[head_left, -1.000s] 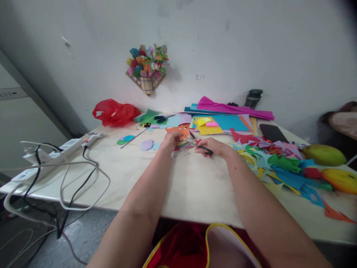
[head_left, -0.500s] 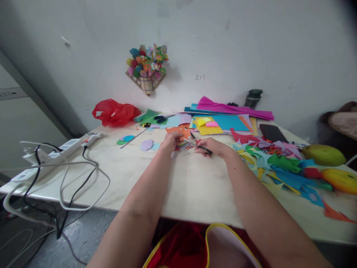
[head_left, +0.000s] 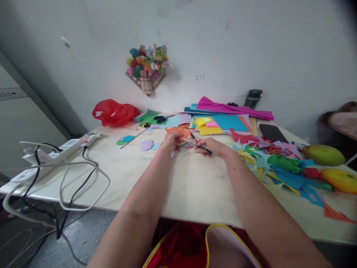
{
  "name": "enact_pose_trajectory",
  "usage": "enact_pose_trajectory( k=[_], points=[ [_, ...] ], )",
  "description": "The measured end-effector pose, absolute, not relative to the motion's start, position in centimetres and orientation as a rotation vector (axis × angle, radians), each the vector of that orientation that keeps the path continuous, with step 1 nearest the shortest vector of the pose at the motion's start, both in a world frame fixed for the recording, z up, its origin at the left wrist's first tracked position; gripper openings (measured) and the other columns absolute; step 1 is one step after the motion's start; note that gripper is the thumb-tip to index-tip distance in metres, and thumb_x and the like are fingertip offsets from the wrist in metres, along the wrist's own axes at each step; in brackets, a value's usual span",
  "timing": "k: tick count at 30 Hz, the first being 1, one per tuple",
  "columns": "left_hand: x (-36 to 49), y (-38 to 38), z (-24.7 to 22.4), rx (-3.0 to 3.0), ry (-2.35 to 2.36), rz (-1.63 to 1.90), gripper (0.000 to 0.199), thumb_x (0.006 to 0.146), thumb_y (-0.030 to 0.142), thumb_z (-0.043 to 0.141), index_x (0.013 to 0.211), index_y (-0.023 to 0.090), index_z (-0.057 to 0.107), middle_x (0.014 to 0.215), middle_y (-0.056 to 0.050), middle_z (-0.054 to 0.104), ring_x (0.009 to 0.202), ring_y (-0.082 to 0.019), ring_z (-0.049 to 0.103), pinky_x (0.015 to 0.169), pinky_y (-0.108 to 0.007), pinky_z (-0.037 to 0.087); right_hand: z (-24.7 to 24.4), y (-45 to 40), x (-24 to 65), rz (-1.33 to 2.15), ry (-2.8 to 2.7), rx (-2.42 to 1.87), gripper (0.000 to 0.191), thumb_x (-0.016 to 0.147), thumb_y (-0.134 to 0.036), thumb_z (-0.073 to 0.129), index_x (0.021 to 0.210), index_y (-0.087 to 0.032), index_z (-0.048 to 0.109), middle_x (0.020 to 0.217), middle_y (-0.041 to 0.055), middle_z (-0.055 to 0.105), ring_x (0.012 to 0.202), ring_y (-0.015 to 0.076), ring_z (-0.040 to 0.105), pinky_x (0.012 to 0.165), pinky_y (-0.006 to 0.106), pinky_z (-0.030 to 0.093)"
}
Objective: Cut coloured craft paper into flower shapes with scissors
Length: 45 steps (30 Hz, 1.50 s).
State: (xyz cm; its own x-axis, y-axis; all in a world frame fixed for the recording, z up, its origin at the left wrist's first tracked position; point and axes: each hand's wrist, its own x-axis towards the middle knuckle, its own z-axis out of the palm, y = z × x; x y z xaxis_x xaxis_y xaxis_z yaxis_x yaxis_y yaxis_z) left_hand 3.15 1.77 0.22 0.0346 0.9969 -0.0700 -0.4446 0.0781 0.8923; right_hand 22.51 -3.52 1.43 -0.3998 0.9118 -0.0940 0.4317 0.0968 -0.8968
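Note:
A small orange sheet of paper [head_left: 178,130] is pinched in my left hand [head_left: 172,139], over the middle of the table. My right hand [head_left: 213,145] grips a pair of scissors [head_left: 205,149] with black handles. The blades point left, toward my left fingers and the paper; whether they are cutting into it I cannot tell. Small red and coloured paper pieces lie beneath and between my hands, partly hidden. Left of my left hand lie a lilac scalloped paper shape [head_left: 146,145] and a light blue one [head_left: 155,146].
Paper scraps [head_left: 284,162] spread over the right side, near a phone [head_left: 273,133] and two mangoes [head_left: 323,155]. Coloured sheets [head_left: 231,123] are stacked behind. Farther left are spare scissors [head_left: 161,118], a red plastic bag [head_left: 114,113] and a power strip [head_left: 67,147] with loose cables.

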Motion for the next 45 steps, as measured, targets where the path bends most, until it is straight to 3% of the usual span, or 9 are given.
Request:
enact_pose_trajectory(
  k=[13, 21, 35, 45],
  points=[
    [3.1, 1.4, 0.5, 0.823, 0.861, 1.345, 0.019, 0.054, 0.009, 0.063, 0.072, 0.014, 0.062, 0.061, -0.002, 0.064, 0.056, -0.015, 0.061, 0.057, -0.027, 0.053, 1.7, -3.6, 22.4, 1.229, -1.9, -1.301, 0.027, 0.068, -0.038, 0.075, 0.077, -0.013, 0.067, 0.046, -0.0056, 0.049, 0.038, 0.0051, 0.039, 0.04, 0.02, 0.032],
    [3.1, 1.4, 0.5, 0.801, 0.903, 1.358, 0.016, 0.055, 0.01, 0.062, 0.071, 0.013, 0.061, 0.063, -0.002, 0.065, 0.059, -0.015, 0.061, 0.065, -0.029, 0.053, 1.7, -3.6, 22.2, 1.201, -1.905, -1.324, 0.031, 0.065, -0.039, 0.077, 0.078, -0.013, 0.066, 0.045, -0.0059, 0.05, 0.038, 0.0051, 0.041, 0.038, 0.018, 0.035],
    [2.8, 2.3, -0.1, 0.78, 0.91, 1.44, 0.012, 0.056, 0.012, 0.065, 0.067, 0.013, 0.061, 0.063, -0.002, 0.064, 0.056, -0.013, 0.06, 0.066, -0.029, 0.052, 2.0, -3.9, 21.9, 1.21, -1.904, -1.367, 0.025, 0.067, -0.033, 0.077, 0.08, -0.014, 0.066, 0.045, -0.0058, 0.052, 0.036, 0.0055, 0.043, 0.037, 0.018, 0.035],
    [2.5, 2.6, -0.2, 0.694, 0.835, 1.578, 0.011, 0.057, 0.009, 0.065, 0.061, 0.015, 0.057, 0.06, -0.002, 0.063, 0.057, -0.013, 0.061, 0.067, -0.028, 0.053, 1.5, -3.6, 22.7, 1.278, -1.879, -1.316, 0.037, 0.064, -0.044, 0.078, 0.074, -0.015, 0.057, 0.048, -0.004, 0.054, 0.038, 0.0063, 0.044, 0.038, 0.019, 0.034]
  ],
)
